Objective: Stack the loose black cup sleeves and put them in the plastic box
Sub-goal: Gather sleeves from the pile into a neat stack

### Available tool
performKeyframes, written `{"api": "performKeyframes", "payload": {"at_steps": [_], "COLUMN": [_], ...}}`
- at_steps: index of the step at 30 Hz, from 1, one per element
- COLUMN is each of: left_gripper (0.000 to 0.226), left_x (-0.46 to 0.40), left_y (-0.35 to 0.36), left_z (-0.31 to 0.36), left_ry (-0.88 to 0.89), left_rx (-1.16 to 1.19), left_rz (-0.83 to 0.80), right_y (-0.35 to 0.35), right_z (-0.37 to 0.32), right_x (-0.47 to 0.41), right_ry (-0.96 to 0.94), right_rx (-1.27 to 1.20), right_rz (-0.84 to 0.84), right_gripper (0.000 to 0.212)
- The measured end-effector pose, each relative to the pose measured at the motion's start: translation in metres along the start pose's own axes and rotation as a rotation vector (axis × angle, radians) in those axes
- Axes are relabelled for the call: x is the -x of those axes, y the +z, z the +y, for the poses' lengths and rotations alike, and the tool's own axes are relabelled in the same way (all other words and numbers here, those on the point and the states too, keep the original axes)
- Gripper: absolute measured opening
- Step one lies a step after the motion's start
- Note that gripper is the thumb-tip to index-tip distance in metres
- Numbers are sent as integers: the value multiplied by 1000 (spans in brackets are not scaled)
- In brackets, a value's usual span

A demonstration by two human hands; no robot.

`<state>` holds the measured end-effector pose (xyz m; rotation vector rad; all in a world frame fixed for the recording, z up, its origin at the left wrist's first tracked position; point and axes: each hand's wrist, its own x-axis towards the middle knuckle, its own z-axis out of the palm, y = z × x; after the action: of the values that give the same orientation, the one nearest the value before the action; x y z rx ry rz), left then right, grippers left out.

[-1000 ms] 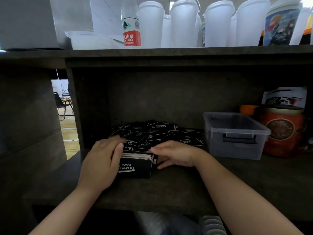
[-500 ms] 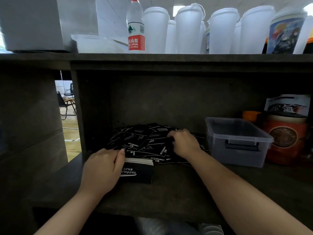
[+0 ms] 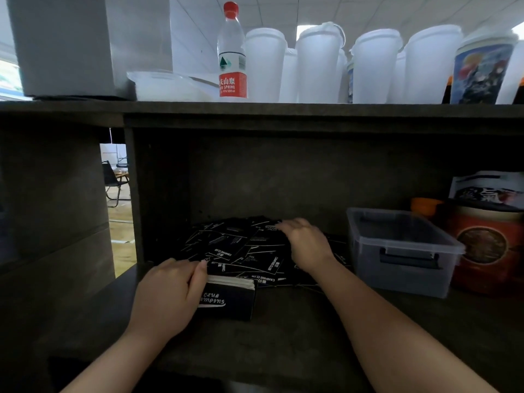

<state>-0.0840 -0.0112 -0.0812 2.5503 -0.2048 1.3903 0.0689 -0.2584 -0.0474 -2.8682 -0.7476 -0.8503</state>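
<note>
The left hand (image 3: 167, 296) sits at the front of the shelf (image 3: 283, 344). Its fingers curl over the left end of the neat stack (image 3: 229, 299) of black cup sleeves and hold it in place. The right hand (image 3: 307, 245) is farther back. It lies palm down on the messy pile (image 3: 241, 248) of loose black sleeves, with the fingers bent a little. I cannot tell if it has pinched one yet.

The pile lies under the right hand and spreads out to its left. The neat stack is in front of the pile, just beside it.

What could go wrong? I think the stack could tip or fan out if the left hand lets go too soon, because the sleeves are thin and slippery. The right hand could drag many sleeves at once and push some toward the back wall, where it is dark and hard to see. A new sleeve could also land crooked on the stack.

The clear plastic box (image 3: 397, 268) stands to the right of the right hand, near it but not touching. It has no lid on, and it looks empty. No sleeves are in it yet.

Past the box stands a red tub (image 3: 482, 251) with its lid on, so what is inside is hidden.
</note>
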Motion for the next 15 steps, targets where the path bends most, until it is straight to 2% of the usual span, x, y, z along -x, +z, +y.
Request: {"api": "performKeyframes", "payload": {"at_steps": [2, 4, 9, 12, 15], "left_gripper": [47, 46, 46, 47, 47], "left_x": [0, 0, 1, 1, 1], "left_y": [-1, -2, -1, -1, -1], "left_z": [1, 1, 0, 0, 0], "left_ry": [-4, -9, -19, -16, -17], "left_rx": [-1, 5, 35, 35, 24], "left_rz": [-3, -12, -24, -25, -19], "right_y": [4, 7, -4, -22, -41], "right_z": [-5, -7, 6, 17, 28], "right_x": [2, 0, 4, 16, 27], "right_ry": [-81, -132, -83, 66, 179], "right_rx": [19, 62, 76, -63, -234], "right_rz": [-131, -150, 30, 120, 254], "right_gripper": [74, 64, 48, 26, 15]}}
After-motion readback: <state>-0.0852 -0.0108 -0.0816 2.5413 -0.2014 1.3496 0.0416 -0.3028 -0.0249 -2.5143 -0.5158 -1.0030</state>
